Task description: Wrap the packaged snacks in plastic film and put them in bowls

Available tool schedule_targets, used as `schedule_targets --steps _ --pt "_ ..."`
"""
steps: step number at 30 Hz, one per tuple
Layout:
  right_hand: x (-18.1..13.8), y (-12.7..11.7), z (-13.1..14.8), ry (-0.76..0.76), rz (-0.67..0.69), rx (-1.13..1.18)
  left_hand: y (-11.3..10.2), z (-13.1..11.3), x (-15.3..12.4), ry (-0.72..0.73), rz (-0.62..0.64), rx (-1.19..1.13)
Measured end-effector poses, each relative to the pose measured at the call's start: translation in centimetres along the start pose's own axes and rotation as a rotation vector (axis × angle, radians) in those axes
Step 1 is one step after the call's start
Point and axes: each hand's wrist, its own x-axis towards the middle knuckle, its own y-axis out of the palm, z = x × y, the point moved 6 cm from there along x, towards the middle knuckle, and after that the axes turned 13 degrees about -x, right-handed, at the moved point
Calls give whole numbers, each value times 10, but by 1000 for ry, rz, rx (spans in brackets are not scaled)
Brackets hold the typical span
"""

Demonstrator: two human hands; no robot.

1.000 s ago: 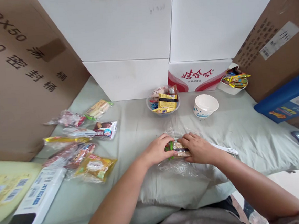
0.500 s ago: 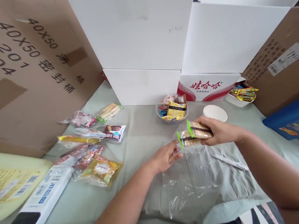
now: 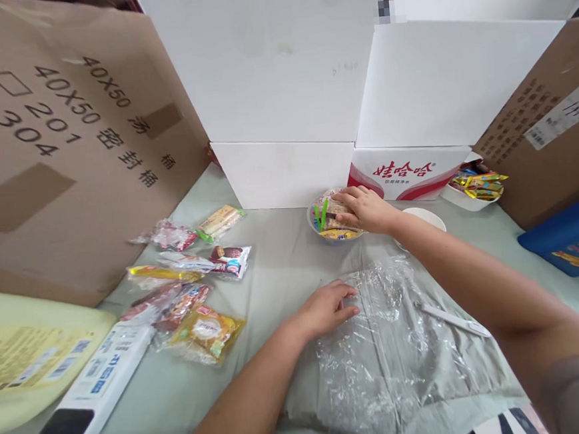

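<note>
My right hand (image 3: 364, 210) reaches out to the clear snack bowl (image 3: 315, 226) by the white boxes and grips wafer packets with green ends (image 3: 328, 212) over it. My left hand (image 3: 329, 308) lies on the left edge of a clear plastic bag (image 3: 394, 342) spread flat on the pale green cloth, its fingers loosely curled and pressing the plastic. A white pen-like tool (image 3: 453, 320) lies on the bag's right side.
Several snack packets (image 3: 194, 278) lie scattered at the left, with a white device (image 3: 95, 389) nearer me. A white paper cup (image 3: 427, 218) sits behind my right forearm, a tray of sweets (image 3: 475, 187) beyond it. Cardboard and white boxes wall the back; a blue box (image 3: 566, 235) stands right.
My right hand lifted the wafer packets off the plastic bag and carried them to the snack bowl. My left hand let go of them and dropped to the bag's edge.
</note>
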Motion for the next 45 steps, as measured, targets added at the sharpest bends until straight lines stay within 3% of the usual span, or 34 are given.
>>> schedule_targets --steps 3,8,10,12,14,17,20,22,24,27,28,29,31,34,38,40,45 --pt "-8 -8 -1 30 -53 -11 -1 -1 0 20 3 21" --pt "-54 -45 7 94 -331 102 -3 -2 -1 52 -6 72" --pt "-88 -37 21 62 -318 190 -5 -5 -2 97 -42 166" --pt "-126 -11 44 -23 -187 255 -9 -8 -3 125 -101 299" --pt "-163 24 67 -106 -41 216 -20 -4 -3 69 -201 444" --pt "-199 63 78 -37 78 133 -55 8 -10 -197 -459 621" --pt "-212 64 74 22 101 149 -92 7 -32 -409 -765 711" --pt "-217 50 67 32 65 209 -99 -10 -47 -338 -857 711" --pt "-228 33 63 -15 31 298 -84 -28 -59 -148 -729 629" --pt "-256 23 69 -138 51 376 -28 -41 -81 44 -207 439" --pt "-268 23 72 -159 64 377 -10 -40 -91 51 -71 418" --pt "-278 24 76 -156 69 375 2 -37 -102 51 -10 418" --pt "-297 25 81 -103 62 396 16 -29 -122 36 25 428" --pt "-311 18 87 -12 62 496 19 -22 -141 18 50 360" --pt "-301 -6 94 -67 65 691 12 -26 -145 -30 69 215" --pt "-289 -10 99 -92 51 680 12 -30 -140 -39 79 202" --pt "-253 26 110 -100 133 373 23 -31 -130 -55 134 241"
